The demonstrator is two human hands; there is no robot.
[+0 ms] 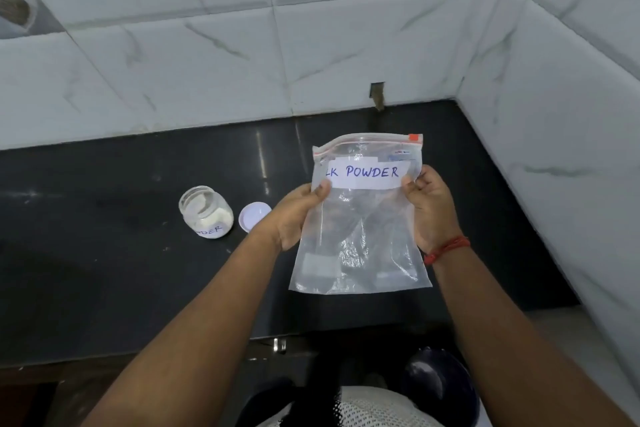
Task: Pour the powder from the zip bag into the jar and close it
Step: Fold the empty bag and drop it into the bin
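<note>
A: Head view: both hands hold the zip bag (360, 218) up over the dark counter (104, 270), near the right corner of the tiled wall (242, 45).

B: Grip?

A: The left hand (294, 215) pinches the bag's left edge, thumb on the front just below the label. The right hand (429, 204) pinches the right edge at about the same height, fingers curled onto the front. A red thread band (446, 248) sits on the right wrist.

B: Bag state?

A: Upright, with the red zip strip (370, 140) at the top. The left part of the strip looks parted and wavy; can't tell whether the right part is sealed. The white label (367, 173) reads "LK POWDER", its first letters hidden behind the thumb. The bag looks clear and mostly see-through; can't make out any powder inside.

B: Jar?

A: The glass jar (206, 213) stands on the counter, left of the hands and apart from the bag. It's open, white powder (211, 217) fills its lower part, and a handwritten label is on its base. Its white lid (252, 215) lies flat just beside it on the right, partly behind the left hand.
</note>
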